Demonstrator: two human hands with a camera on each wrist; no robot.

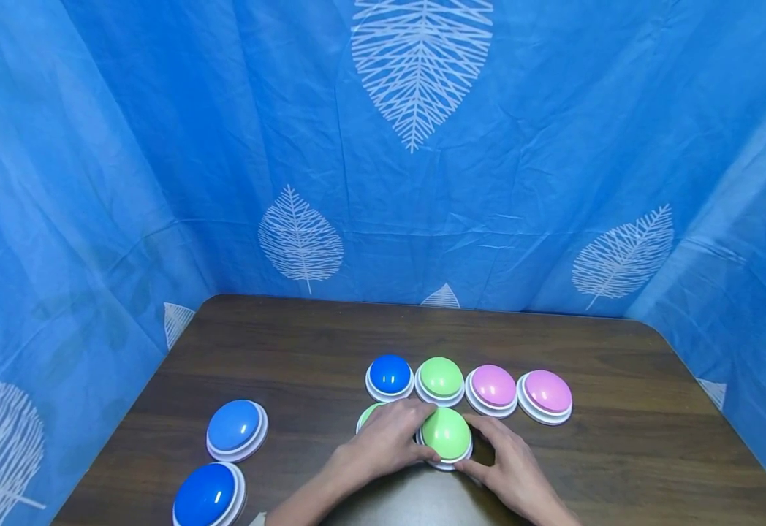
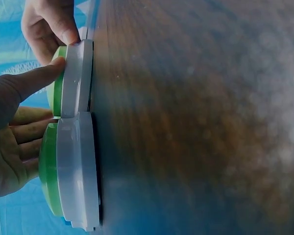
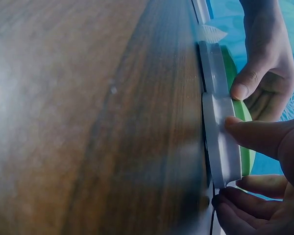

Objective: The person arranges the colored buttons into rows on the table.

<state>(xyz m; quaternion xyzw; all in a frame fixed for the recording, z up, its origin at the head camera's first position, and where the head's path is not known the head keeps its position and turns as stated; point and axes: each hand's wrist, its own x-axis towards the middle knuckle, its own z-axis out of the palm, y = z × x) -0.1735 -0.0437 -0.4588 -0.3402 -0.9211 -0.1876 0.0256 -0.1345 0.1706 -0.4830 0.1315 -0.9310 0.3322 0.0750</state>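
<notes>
Green button (image 1: 447, 434), lower ctr of frame, is gripped by L hand (image 1: 389, 440) & R hand (image 1: 509, 460); pink button (image 1: 493, 385) seen nearby, upper right.

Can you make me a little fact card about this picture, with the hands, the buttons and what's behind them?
Left hand: fingers around the left side of the front green button
Right hand: fingers at the right side of the same button
Partly hidden: another green button, behind the left hand
Back row, left to right: blue button, back green button, two pink buttons
Far left: light blue button, dark blue button
Table: dark brown
Behind: blue cloth, white leaf pictures
</notes>
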